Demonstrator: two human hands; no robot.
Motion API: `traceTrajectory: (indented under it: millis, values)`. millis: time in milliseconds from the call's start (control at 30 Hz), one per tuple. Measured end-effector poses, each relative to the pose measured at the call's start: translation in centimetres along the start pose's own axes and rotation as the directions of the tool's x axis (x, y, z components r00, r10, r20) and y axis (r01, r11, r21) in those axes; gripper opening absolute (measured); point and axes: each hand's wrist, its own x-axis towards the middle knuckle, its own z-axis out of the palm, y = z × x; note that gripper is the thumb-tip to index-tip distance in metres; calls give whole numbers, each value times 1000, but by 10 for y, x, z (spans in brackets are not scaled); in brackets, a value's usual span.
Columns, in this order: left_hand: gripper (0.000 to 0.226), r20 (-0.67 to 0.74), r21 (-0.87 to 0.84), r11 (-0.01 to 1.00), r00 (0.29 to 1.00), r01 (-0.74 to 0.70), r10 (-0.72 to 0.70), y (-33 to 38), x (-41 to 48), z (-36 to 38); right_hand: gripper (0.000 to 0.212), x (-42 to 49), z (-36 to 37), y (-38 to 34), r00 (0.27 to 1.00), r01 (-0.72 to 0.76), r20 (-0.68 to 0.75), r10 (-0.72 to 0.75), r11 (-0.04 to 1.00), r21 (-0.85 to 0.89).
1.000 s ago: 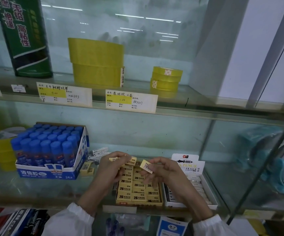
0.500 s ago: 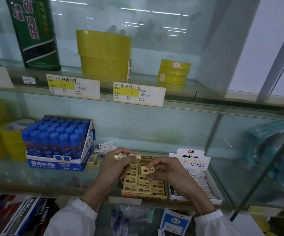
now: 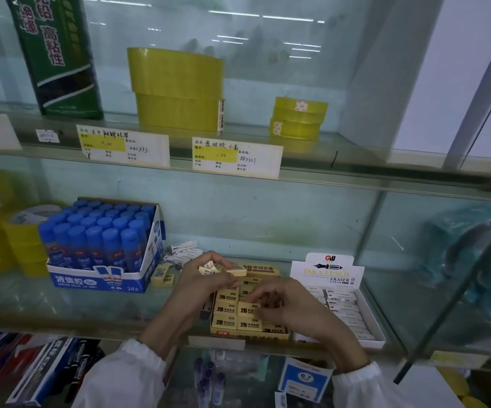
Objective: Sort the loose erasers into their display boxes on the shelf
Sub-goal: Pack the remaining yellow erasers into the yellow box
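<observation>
**Right hand drops into the 2B box**

A moment ago the right hand (image 3: pixel 291 307) held one yellow eraser up beside the left. Now it has come down, fingertips on the rows inside the yellow 2B display box (image 3: pixel 223 333) at the shelf's near edge. Blur hides whether it still pinches the piece or has let go. The left hand (image 3: pixel 200 285) stays raised over the box's far left corner, fingers curled round a few more yellow 2B erasers (image 3: pixel 236 271). One more looks nearly seated. Further left, loose yellow erasers (image 3: pixel 164 278) and loose white erasers (image 3: pixel 183 251) wait beside the glue-stick box (image 3: pixel 100 281). The white ones likely belong in the white eraser box (image 3: pixel 326 272) on the right.
</observation>
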Motion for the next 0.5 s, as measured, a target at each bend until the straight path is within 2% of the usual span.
traceTrajectory:
  millis: [233, 333, 400, 433, 500]
  values:
    - [23, 23, 45, 999, 1000, 5, -6, 2, -3, 4, 16, 1, 4, 0, 1000, 8, -20, -8, 1000, -3]
    - [21, 43, 70, 998, 999, 4, -7, 5, -5, 4, 10, 3, 1, 1, 991, -39, -126, 51, 995, 95]
    - [23, 76, 108, 994, 997, -23, 15, 6, -7, 5, 18, 5, 0, -1, 983, -41, -161, 91, 956, 290]
    - [24, 91, 133, 990, 995, -41, 29, 7, -8, 6, 26, 6, 0, -2, 983, -31, -160, 86, 946, 323]
    - [23, 108, 165, 983, 993, -74, 57, 8, -10, 8, 37, 7, 1, -1, 986, 3, -165, 33, 977, 213]
